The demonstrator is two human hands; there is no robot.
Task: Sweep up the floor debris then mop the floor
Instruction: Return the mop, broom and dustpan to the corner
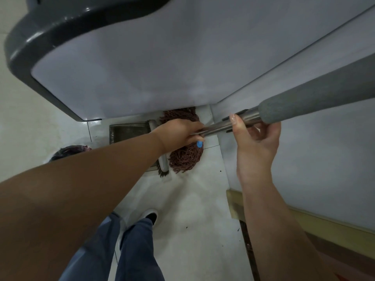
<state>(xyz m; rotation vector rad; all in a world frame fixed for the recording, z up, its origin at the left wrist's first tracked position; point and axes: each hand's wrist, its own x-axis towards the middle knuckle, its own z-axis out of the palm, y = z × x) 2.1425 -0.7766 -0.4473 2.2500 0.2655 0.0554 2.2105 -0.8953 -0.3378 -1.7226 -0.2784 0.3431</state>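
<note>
Mopping stage appears to be in hand: the person holds the mop by its metal handle (227, 123) with both hands, and the brown string mop head (185, 157) lies on the white tiled floor (192, 209), close against the foot of a pale appliance with a dark grey rim (121, 63) that fills the upper view. A dustpan (129, 132) sits on the floor just left of the mop head, with what looks like a brush (163, 164) lying against it, so I judge the sweeping to be finished or set aside. Not wholly clean, though: a few small dark specks (186, 227) show on the tiles near the right wall base and near the shoes, so some debris is left, or the mop must take it. The floor has a faint sheen but I cannot tell how much of it has been mopped; most of that work probably lies ahead. Left hand (180, 134): arm stretched forward and down, fingers wrapped round the lower handle just above the mop head, a small blue part (199, 144) showing beside the knuckles. Right hand (256, 145): higher up the handle, just below the grey foam grip (316, 98), palm turned up; the thumb lies over the top of the metal tube and the fingers curl loosely beneath it, a light grasp rather than a tight one. A dark bag or bin liner (70, 152) lies at the left, partly hidden behind the left forearm. Blue trousers (129, 250) and a shoe show below.
</note>
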